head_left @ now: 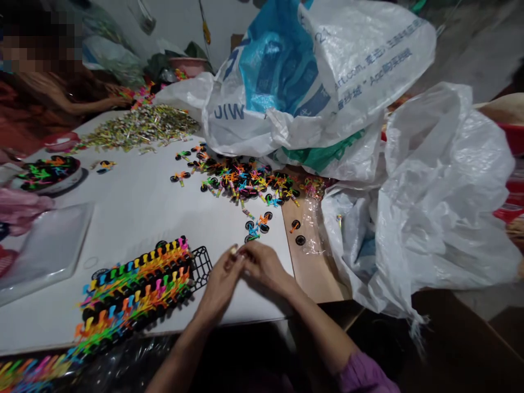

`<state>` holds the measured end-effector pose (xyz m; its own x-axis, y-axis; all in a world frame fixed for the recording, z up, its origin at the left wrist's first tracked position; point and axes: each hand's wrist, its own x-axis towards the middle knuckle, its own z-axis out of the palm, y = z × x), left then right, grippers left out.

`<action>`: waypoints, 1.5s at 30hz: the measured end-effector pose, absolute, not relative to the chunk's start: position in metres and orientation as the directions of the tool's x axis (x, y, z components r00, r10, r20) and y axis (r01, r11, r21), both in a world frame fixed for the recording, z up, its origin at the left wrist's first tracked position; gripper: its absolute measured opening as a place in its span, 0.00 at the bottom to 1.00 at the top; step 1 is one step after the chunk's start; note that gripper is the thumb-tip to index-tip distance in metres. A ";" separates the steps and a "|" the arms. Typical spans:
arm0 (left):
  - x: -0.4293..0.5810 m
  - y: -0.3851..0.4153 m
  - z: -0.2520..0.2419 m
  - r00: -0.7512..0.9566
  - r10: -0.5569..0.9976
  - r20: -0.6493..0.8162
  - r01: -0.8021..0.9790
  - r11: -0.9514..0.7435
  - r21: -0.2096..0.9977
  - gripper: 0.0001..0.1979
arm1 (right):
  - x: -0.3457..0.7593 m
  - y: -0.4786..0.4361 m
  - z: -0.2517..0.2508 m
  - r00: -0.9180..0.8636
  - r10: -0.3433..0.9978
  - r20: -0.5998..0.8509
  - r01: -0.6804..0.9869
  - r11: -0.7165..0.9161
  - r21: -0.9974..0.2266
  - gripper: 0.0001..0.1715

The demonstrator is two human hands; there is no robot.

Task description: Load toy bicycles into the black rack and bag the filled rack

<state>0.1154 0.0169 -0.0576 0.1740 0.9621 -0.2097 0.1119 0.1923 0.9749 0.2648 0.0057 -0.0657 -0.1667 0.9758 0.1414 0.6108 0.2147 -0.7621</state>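
My left hand (223,271) and my right hand (264,263) meet above the table's front part, fingers closed together. Between their fingertips is something small, with a pale bit showing; most of it is hidden. Just left of my left hand is a black plastic grid rack (200,266), packed with rows of colourful toy bicycles (137,297). Beyond my hands, a few loose toy bicycles (258,226) with black wheels lie near a larger pile of toy bicycles (241,177).
A heap of small wrapped pieces (141,128) covers the far left, near a co-worker's arm (92,103). Clear plastic bags (49,245) and a bowl of black and green parts (51,174) are at left. Large white sacks (442,202) crowd the right.
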 end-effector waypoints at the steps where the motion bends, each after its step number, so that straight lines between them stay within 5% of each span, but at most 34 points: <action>1: 0.123 0.012 -0.066 0.196 0.937 -0.290 0.002 0.295 0.955 0.25 | 0.259 0.004 -0.064 -0.220 0.966 0.135 0.598 0.243 -0.764 0.08; 4: 0.122 0.004 -0.086 0.196 0.886 -0.420 -0.177 0.453 0.874 0.26 | 0.267 0.016 -0.062 -0.321 0.938 0.133 0.645 0.320 -0.694 0.10; 8: 0.099 -0.001 -0.092 0.241 0.787 -0.568 -0.228 0.615 0.755 0.29 | 0.307 0.064 -0.066 -0.478 0.863 0.162 0.793 0.503 -0.344 0.19; 11: 0.095 -0.006 -0.087 0.288 0.755 -0.590 -0.260 0.654 0.710 0.32 | 0.320 0.095 -0.074 -0.663 0.745 0.069 0.723 0.662 -0.198 0.17; 15: 0.096 -0.005 -0.085 0.257 0.771 -0.582 -0.362 0.636 0.682 0.31 | 0.303 0.094 -0.069 -0.625 0.779 0.051 0.722 0.602 -0.341 0.09; 20: 0.087 0.002 -0.100 0.119 0.886 -0.448 -0.244 0.464 0.852 0.29 | 0.267 0.044 -0.054 -0.288 0.925 0.247 0.484 0.363 -0.796 0.15; 24: 0.082 0.002 -0.110 0.088 0.922 -0.376 -0.149 0.386 0.911 0.26 | 0.247 0.016 -0.068 -0.099 0.995 0.033 0.193 0.052 -0.980 0.13; 28: 0.080 -0.002 -0.105 0.165 0.941 -0.297 -0.154 0.322 0.934 0.18 | 0.240 0.010 -0.073 -0.152 0.978 -0.142 -0.069 -0.154 -0.986 0.17; 45: 0.072 -0.011 -0.076 0.390 0.820 -0.419 -0.305 0.545 0.781 0.12 | 0.236 0.000 -0.068 -0.362 0.894 -0.264 -0.305 -0.382 -0.872 0.21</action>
